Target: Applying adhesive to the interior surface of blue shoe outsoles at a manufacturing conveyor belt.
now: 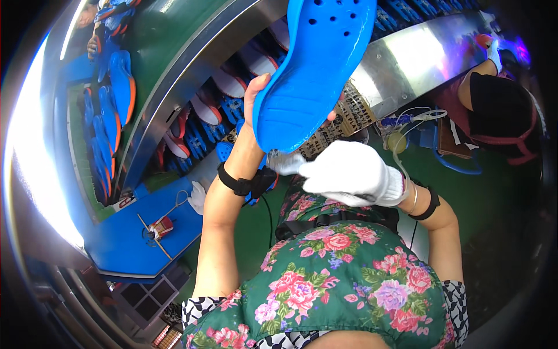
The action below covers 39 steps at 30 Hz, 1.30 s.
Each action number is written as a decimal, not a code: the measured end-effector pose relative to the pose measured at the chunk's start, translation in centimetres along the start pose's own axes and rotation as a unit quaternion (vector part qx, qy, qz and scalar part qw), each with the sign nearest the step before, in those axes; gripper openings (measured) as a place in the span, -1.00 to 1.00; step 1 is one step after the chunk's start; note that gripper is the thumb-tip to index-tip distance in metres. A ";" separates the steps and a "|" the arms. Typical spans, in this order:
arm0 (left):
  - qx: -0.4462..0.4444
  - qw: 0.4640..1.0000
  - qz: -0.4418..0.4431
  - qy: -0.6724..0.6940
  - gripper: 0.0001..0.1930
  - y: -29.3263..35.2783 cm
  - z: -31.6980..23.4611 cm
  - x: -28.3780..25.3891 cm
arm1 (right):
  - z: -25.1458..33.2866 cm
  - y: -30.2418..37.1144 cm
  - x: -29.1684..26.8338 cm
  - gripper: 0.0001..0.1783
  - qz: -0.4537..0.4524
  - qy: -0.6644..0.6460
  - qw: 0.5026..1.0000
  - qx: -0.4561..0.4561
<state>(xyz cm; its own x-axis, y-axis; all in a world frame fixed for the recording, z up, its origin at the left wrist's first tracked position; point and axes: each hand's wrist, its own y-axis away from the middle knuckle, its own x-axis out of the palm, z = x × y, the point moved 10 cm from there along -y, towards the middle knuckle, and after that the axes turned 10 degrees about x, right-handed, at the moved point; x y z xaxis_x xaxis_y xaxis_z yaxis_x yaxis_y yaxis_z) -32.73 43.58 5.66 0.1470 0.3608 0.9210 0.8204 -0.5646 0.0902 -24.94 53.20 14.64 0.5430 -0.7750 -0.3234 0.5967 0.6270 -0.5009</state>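
My left hand holds up a large blue shoe sole, its fingers wrapped round from beneath and the thumb at its left edge. The sole has a glossy, wet-looking surface and several small dark holes at its far end. My right hand wears a white glove and is closed on a small brush, smeared by motion. The brush's dark tip is at the near end of the sole; whether it touches cannot be made out.
Metal-edged racks hold white-and-red soles and blue parts. Blue soles with orange rims stand at far left. A blue table carries a small red object. At right are a blue hose, tubing and another person.
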 end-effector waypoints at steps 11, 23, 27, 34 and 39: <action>0.064 0.976 -0.184 0.095 0.08 2.0 1.8 -4.8 | -7.3 -0.4 -6.0 -0.80 -0.129 -0.214 0.926 0.283; 0.066 0.958 -0.094 0.264 -0.06 2.6 4.6 -3.4 | -1.4 -0.8 -4.8 -0.69 -0.116 0.132 0.984 0.024; 0.033 0.979 -0.017 0.201 -0.02 3.1 6.0 -2.6 | -3.1 -2.4 -8.7 -0.73 -0.156 0.221 0.963 0.004; 0.065 0.970 -0.065 0.225 -0.04 3.0 5.9 -2.3 | -2.0 -1.9 -7.2 -0.71 -0.161 0.138 0.977 0.036; 0.085 0.992 -0.096 -0.002 0.00 3.8 5.7 -4.4 | -4.1 -0.5 -11.9 -0.76 -0.215 0.071 0.945 0.234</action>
<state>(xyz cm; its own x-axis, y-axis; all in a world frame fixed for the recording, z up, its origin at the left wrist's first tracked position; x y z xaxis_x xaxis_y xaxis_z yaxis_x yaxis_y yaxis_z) -27.10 44.06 -0.16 -0.0185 0.4529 0.8914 0.9144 -0.3529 0.1983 -34.15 61.72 15.42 0.1261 -0.9483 -0.2911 0.9585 0.1922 -0.2106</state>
